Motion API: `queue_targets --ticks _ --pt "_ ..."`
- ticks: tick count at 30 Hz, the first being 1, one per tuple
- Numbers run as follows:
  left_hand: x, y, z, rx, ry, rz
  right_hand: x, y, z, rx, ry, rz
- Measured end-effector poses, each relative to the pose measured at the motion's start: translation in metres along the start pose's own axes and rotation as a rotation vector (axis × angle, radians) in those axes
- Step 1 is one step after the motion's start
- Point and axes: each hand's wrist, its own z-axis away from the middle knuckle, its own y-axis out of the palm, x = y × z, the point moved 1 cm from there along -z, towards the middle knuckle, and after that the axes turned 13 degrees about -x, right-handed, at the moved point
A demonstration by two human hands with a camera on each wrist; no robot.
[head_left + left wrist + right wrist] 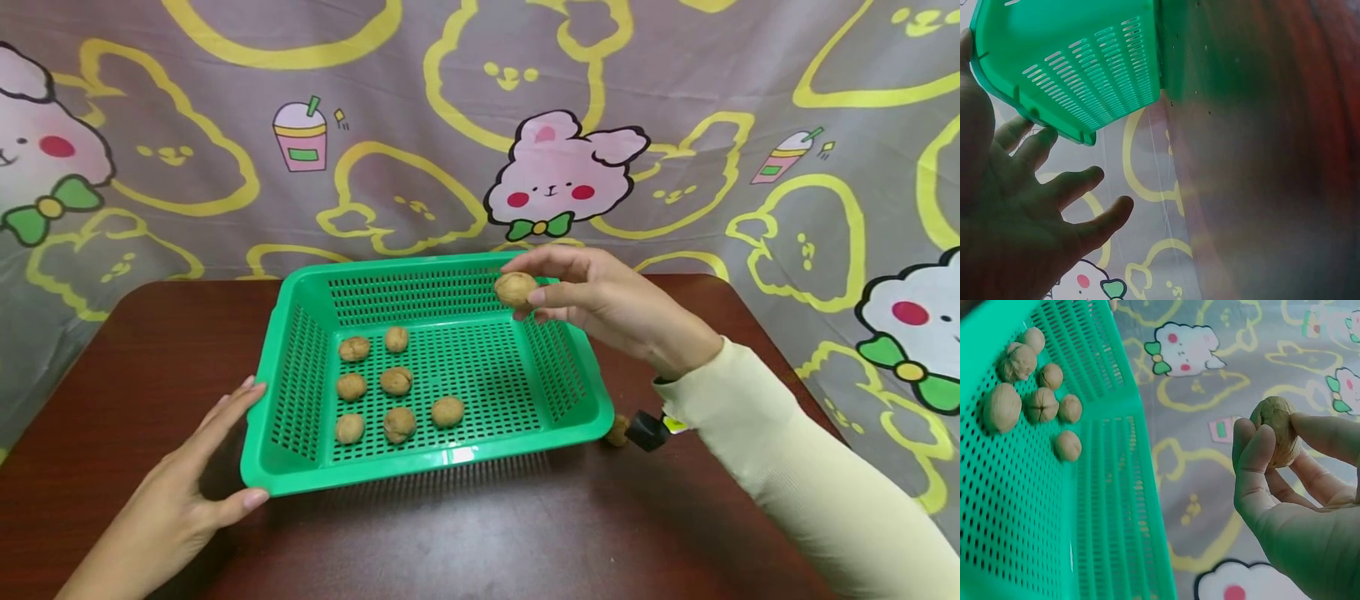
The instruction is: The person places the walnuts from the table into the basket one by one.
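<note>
In the head view, a walnut is pinched between the thumb and fingers of my right hand, above the right back part of a green plastic basket. The right wrist view shows the same walnut at my fingertips, outside the basket's wall. Several walnuts lie on the perforated basket floor, grouped toward the left. My left hand touches the basket's left front corner with thumb and fingers spread. In the left wrist view, some of its fingers meet the rim and others stand apart from it.
Beneath the basket is a dark red-brown table. One more walnut sits on the table just right of the basket, beside a small black object near my right sleeve. A patterned cloth hangs behind and at the right.
</note>
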Motion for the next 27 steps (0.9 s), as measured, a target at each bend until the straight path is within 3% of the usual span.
queue_targets --ticks 8,14,20,27 --pt "0.001 0.0 0.002 -0.013 0.038 -0.036 -0.013 0.038 -0.047 0.066 0.048 -0.065" --pt "0.0 0.0 0.002 -0.021 0.039 -0.043 -0.032 0.06 -0.079 0.114 0.132 0.004" --pt "0.001 0.001 0.002 -0.02 0.026 -0.051 -0.052 0.069 -0.095 0.16 0.22 0.069" --pt "0.003 0.0 0.004 -0.01 -0.003 -0.043 -0.067 0.078 -0.099 0.199 0.28 0.138"
